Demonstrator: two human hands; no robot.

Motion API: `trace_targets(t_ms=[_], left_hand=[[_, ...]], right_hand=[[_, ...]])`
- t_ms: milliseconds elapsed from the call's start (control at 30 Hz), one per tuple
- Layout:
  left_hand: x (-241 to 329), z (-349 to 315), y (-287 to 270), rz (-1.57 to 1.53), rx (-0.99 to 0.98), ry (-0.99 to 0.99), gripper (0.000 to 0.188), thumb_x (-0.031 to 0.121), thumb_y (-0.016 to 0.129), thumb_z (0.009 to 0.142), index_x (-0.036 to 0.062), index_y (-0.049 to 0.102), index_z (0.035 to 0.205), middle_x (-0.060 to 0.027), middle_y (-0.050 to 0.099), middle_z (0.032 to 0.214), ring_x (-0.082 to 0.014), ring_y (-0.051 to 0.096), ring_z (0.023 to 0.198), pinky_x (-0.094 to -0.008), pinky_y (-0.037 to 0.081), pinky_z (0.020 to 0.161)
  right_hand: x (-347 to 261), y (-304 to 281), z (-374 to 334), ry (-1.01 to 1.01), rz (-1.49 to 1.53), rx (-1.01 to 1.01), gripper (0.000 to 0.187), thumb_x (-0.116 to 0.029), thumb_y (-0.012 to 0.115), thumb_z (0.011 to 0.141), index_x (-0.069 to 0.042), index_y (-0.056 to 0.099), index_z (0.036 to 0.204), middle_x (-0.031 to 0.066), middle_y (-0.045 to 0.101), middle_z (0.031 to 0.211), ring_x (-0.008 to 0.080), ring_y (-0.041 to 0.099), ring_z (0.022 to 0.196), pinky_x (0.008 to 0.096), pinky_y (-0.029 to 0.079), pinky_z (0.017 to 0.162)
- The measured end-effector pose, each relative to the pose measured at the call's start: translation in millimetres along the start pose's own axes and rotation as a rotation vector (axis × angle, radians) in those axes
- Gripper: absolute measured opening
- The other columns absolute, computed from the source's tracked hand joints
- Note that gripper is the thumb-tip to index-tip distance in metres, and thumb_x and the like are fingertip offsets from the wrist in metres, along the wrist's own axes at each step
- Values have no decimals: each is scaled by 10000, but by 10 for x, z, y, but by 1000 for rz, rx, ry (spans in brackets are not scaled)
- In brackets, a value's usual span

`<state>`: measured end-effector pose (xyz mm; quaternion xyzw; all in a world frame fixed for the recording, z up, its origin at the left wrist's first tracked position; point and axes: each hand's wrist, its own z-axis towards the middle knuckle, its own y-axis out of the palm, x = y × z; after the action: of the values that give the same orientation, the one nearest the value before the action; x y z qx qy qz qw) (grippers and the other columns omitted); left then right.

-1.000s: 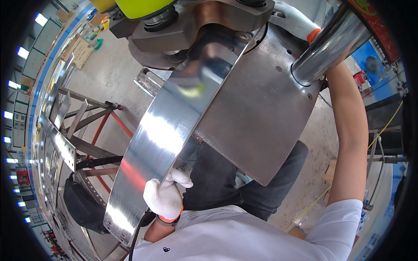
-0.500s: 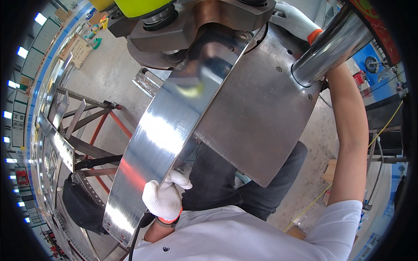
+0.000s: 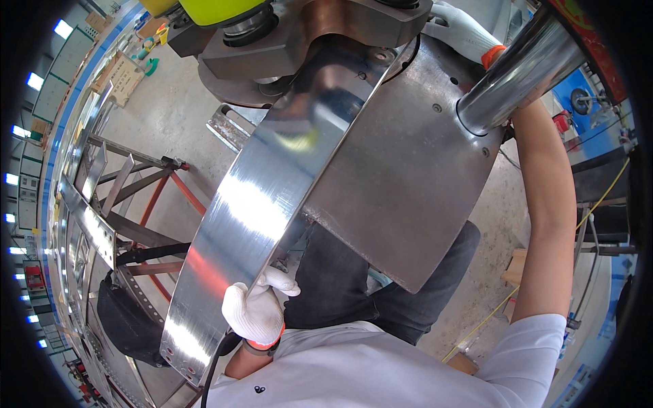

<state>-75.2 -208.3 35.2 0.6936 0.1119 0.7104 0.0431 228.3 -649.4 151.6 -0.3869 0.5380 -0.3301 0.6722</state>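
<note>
A long, shiny curved metal strip (image 3: 255, 194) runs from the bending machine's rollers at the top down to my lower left, with small holes at its near end. My left hand (image 3: 253, 313), in a white knitted glove, is closed on the strip's right edge near that end. At the upper right my right hand (image 3: 466, 34), gloved the same way, reaches past a thick chrome column (image 3: 520, 71) to the side of the dark machine head (image 3: 320, 41). Its fingers look curled, but whatever they hold is hidden.
A flat dark steel plate (image 3: 401, 177) with bolt holes lies right of the strip, over my legs. To the left stands a frame with orange legs (image 3: 185, 194), beside a black bag (image 3: 129, 323). A yellow-green cylinder (image 3: 221, 10) sits atop the machine.
</note>
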Motion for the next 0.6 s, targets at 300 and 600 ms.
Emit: trace_targets(t_ms=[300, 600], left_hand=[[-45, -14, -38, -47, -31, 21, 677, 514, 298, 1113, -74, 588, 942, -289, 640, 682, -384, 605, 570, -471, 543, 576], [-5, -10, -11, -28, -33, 30, 649, 487, 300, 1122, -68, 582, 939, -290, 645, 687, -385, 609, 574, -472, 544, 573]], right_hand=[[-127, -35, -35, -91, -163, -4, 354, -270, 664, 1066, -97, 733, 1366, 147, 777, 1289, 320, 706, 1143, 450, 545, 1047], [-63, 12, 4, 22, -206, 51, 327, -298, 658, 1062, -108, 755, 1310, 142, 796, 1173, 291, 719, 1061, 438, 562, 977]])
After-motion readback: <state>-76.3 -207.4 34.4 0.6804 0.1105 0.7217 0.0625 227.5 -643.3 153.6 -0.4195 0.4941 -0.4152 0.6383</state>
